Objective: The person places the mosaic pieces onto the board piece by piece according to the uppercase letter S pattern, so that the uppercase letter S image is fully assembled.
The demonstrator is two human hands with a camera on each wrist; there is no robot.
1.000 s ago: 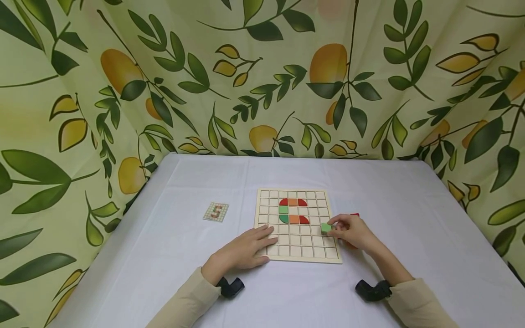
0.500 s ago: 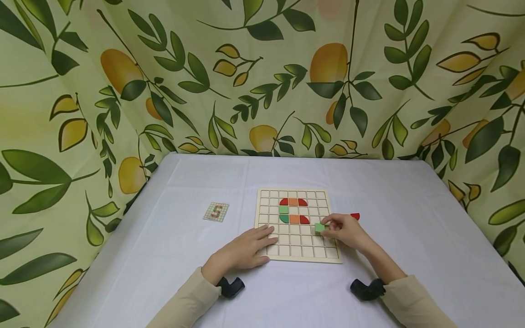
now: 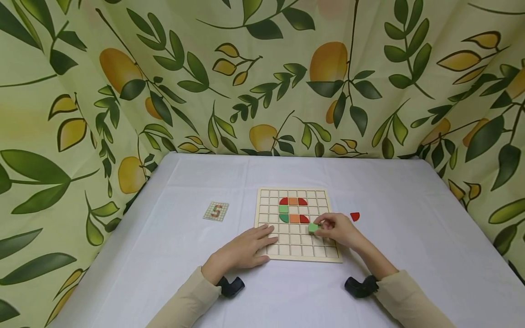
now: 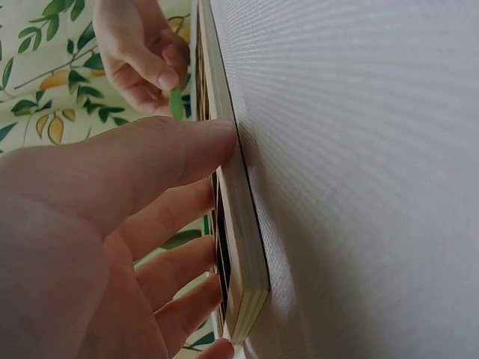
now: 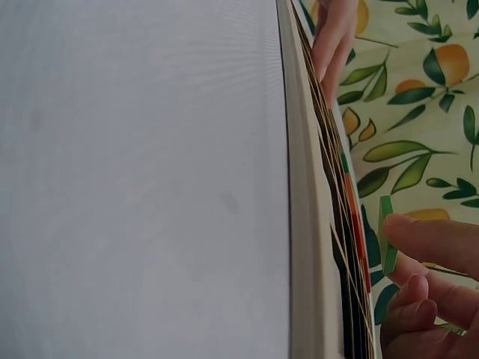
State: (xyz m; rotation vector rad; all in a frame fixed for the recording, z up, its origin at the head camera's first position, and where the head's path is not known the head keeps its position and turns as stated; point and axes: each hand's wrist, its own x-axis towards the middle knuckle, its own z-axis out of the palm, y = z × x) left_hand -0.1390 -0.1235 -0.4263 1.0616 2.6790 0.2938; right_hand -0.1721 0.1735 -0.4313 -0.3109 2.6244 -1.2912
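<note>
Between thumb and fingertips my right hand (image 3: 337, 228) pinches a light green square tile (image 3: 313, 228), held over the right half of a wooden grid board (image 3: 301, 253). In the right wrist view the tile (image 5: 387, 234) shows edge-on, apart from the board. My left hand (image 3: 245, 248) rests on the board's left front part with its fingers spread; in the left wrist view the thumb (image 4: 202, 142) touches the board's edge. Set in the grid are red quarter-round pieces (image 3: 302, 202), orange squares (image 3: 293, 202), a light green square (image 3: 283, 209) and a darker green quarter-round (image 3: 284, 218).
Left of the board lies a small card (image 3: 216, 212) with an S pattern on a grid. A loose red quarter-round piece (image 3: 355, 216) is on the white tablecloth (image 3: 393, 205) beyond my right hand. A leaf-and-fruit curtain (image 3: 262, 91) surrounds the table.
My right hand has moved left over the board with the green tile, from its right edge toward the middle. The loose red piece has come into full view. The left hand stays still.
</note>
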